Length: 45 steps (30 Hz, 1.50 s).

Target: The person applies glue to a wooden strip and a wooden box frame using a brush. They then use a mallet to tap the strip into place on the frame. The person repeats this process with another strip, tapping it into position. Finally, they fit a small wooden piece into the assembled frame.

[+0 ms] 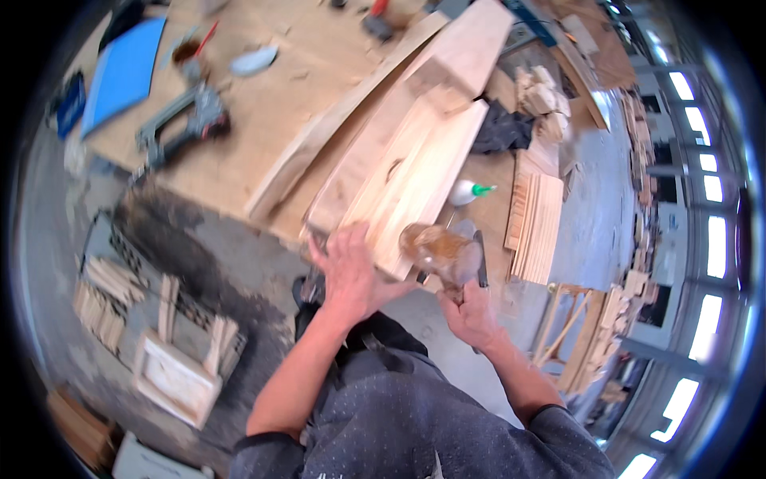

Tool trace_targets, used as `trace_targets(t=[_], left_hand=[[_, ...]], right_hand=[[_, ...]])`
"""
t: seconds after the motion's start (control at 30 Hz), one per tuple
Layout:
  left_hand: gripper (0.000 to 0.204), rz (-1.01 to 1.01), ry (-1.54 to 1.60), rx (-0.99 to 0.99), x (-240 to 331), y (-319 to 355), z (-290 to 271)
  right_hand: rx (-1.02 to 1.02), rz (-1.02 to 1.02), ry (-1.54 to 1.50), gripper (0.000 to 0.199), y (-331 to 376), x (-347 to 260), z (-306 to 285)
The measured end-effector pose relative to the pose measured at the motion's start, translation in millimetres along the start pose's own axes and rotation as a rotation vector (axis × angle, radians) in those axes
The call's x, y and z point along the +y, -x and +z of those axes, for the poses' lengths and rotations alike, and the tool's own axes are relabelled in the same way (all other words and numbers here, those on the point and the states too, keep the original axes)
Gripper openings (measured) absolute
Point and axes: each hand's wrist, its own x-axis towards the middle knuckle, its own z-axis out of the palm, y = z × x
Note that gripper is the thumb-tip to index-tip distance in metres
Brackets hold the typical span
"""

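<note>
- Nearest, the right hand (472, 313) at lower centre has its grip closed round the handle of a brown mallet (440, 249), head raised just beside the boards.
- Left hand (349, 267) lies flat, fingers spread, on the near end of the pale plank stack (415, 172) at the tabletop (263, 104) edge.
- Planks look aligned; tapping seems under way, not finished.
- Farther off, a glue bottle (469, 191) lies to the right.

Left hand (349, 267) flat, fingers spread, right hand (472, 313) clenched, forearms bare

Likely a woodworking shop: planks (415, 172) on workbench (263, 120), nail gun (183, 124).
</note>
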Motion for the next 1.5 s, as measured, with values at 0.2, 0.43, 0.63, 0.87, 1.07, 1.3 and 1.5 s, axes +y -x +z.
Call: trace_targets(t=[0.2,0.43,0.63,0.87,1.07,1.3,1.5], left_hand=[[0.118,-0.035,-0.146,-0.092,27.5,-18.8,-24.4],[0.076,0.096,-0.358,-0.159,76.1,-84.6,14.8],[0.053,0.001,-0.192,-0.233,72.3,-95.9,39.3],[0.050,-0.055,-0.246,-0.279,78.4,-89.6,33.8],[0.058,-0.125,-0.093,-0.316,89.5,-103.9,-6.1],[0.032,-0.256,-0.142,0.204,-9.7,-55.8,-60.3],[0.038,-0.325,-0.070,-0.383,-125.7,32.6,-52.3]], right_hand=[[0.054,0.195,-0.177,0.048,-29.5,18.8,-55.0],[0.693,-0.155,-0.316,0.040,-158.1,-3.2,-147.4],[0.249,-0.066,-0.067,0.038,-222.8,48.0,-114.3],[0.285,0.058,-0.386,0.040,-184.0,117.7,-131.3],[0.100,0.368,-0.382,0.037,-175.8,224.0,-97.5],[0.452,0.276,0.106,0.038,-136.4,223.0,-70.3],[0.090,0.175,-0.565,0.072,-105.1,63.4,-45.0]])
